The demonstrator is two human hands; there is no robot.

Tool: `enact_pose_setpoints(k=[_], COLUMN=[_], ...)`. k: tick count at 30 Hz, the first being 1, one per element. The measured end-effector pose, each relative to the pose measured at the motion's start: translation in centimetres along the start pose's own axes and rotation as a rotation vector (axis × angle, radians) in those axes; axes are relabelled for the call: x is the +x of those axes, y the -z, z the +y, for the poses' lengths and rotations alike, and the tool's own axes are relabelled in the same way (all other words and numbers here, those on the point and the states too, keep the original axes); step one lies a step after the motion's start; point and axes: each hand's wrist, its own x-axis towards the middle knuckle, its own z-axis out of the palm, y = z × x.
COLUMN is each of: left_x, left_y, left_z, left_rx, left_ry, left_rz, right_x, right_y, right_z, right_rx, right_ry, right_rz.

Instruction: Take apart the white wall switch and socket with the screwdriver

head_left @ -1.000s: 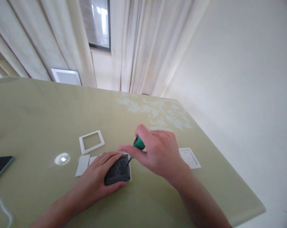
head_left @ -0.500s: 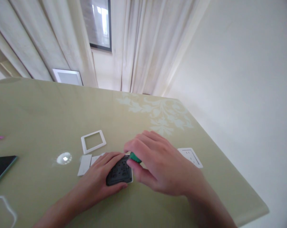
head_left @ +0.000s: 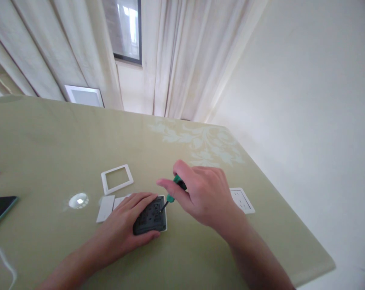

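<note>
The bare left hand (head_left: 128, 220) lies palm down on a bare left forearm (head_left: 87, 253) slanting in from the lower left, its thumb (head_left: 147, 239) spread from its close-set fingers (head_left: 141, 200), while the bare right hand (head_left: 202, 197), its bare right forearm (head_left: 251, 245) angled in from the lower right, curls into a grip, right thumb (head_left: 174, 189) pointing leftward.

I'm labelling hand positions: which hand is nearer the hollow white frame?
Left. The left hand, holding the dark module, lies just this side of the frame; the right hand, holding a screwdriver, is farther right.
</note>
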Motion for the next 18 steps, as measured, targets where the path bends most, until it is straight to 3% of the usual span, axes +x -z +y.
enact_pose_setpoints(k=[4,8,13,17,18], left_x=[0.0,0.1,0.23,0.15,0.12], left_y=[-0.04,0.04,0.3,0.29,0.29], left_z=[0.01,0.21,0.38,0.28,0.29], left_rx=[-0.002,0.012,-0.019,-0.006,-0.005], left_ry=[0.014,0.003,0.013,0.01,0.014], left_rz=[0.002,0.001,-0.009,-0.011,-0.012], right_x=[0.12,-0.11,-0.2,-0.12,-0.17], right_y=[0.02,-0.22,0.22,0.13,0.12], right_z=[0.64,0.59,0.31,0.33,0.28], right_rx=[0.142,0.006,0.166,-0.002,-0.023], right_ry=[0.2,0.0,0.275,-0.029,-0.033], right_rz=[-0.125,0.04,-0.113,-0.025,-0.029])
